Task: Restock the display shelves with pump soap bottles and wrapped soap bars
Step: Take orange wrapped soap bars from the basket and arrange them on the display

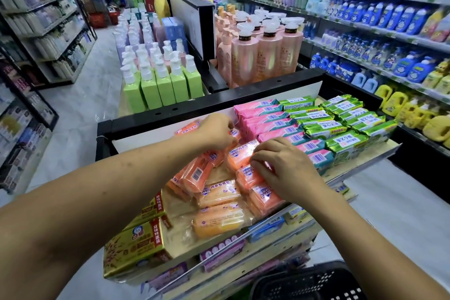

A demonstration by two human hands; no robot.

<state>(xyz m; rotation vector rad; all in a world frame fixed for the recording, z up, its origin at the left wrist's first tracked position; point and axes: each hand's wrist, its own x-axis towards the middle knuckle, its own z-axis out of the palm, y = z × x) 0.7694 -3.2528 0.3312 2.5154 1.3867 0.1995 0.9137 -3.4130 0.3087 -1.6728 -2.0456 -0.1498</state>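
Orange wrapped soap bars lie in a loose heap on the top tray of the display shelf. My left hand pinches an orange bar at the back of the heap, beside the pink bars. My right hand rests fingers-down on another orange bar in the middle of the heap, fingertips curled over its wrapper. Green wrapped bars fill the right of the tray. Green pump soap bottles and pink pump bottles stand beyond the tray's black back rail.
Gold boxed soap packs sit at the tray's near left corner. A black plastic basket is at the bottom right. Stocked wall shelves run along the right, with another shelf unit across the aisle on the left.
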